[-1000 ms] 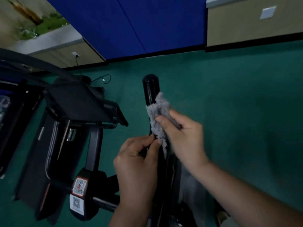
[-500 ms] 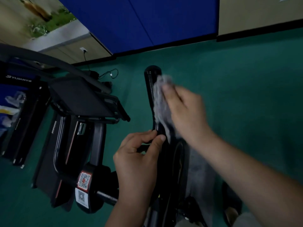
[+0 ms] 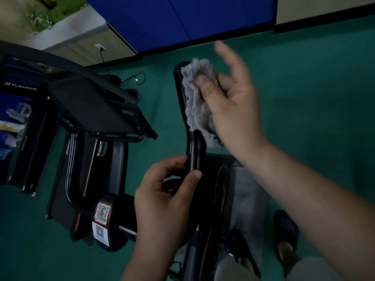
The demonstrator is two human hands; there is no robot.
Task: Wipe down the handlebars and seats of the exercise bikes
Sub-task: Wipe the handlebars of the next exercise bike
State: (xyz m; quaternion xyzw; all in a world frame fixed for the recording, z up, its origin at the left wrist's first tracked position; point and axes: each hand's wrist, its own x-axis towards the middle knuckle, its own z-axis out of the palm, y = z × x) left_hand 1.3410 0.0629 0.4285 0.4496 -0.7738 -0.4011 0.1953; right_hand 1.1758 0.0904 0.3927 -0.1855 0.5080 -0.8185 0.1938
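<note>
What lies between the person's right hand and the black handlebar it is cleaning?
In the head view, a grey cloth lies between the right hand and the handlebar.

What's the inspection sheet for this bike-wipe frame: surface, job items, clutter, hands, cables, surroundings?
Surface: green floor, bare here.
Job's things: grey cloth pressed on the upper end of the black handlebar; seat not identifiable.
Clutter: nothing seen.
Grips: left hand pinches the handlebar lower down; right hand holds the cloth against the bar with its thumb, other fingers spread.
Cables: black cable on the floor, running to a wall socket.
Surroundings: treadmill to the left, QR stickers, blue wall panel.
</note>
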